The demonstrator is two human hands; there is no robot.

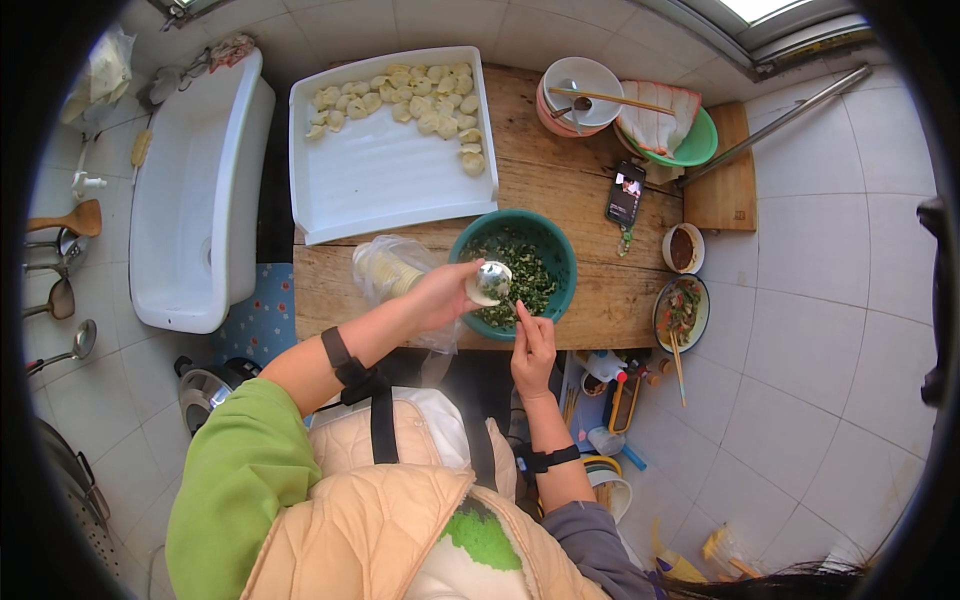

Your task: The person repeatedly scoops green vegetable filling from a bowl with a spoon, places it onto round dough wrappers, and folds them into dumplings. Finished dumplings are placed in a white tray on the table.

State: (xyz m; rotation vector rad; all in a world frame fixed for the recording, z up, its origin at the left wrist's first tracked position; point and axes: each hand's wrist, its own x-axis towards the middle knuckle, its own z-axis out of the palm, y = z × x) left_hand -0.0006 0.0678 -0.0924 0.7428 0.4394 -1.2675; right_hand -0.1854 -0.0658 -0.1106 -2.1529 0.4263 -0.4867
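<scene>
Over a teal bowl (564,300) of chopped green filling (529,277), my left hand (444,296) holds a round dumpling wrapper (474,289). My right hand (534,341) grips the thin handle of a metal spoon (493,277). The spoon's bowl rests over the wrapper and covers most of it; a little green filling shows there. Left of the bowl, partly behind my left forearm, a clear plastic bag (365,262) holds a stack of round wrappers (394,277). A white tray (375,187) beyond holds many folded dumplings (424,97) along its far and right sides.
On the wooden table (517,165) lie a phone (626,193), stacked bowls (570,75) with chopsticks across them, and a green basin (694,142) with a cloth. A sauce bowl (682,249) and a dish of food (681,311) stand right. A white sink (199,187) is left.
</scene>
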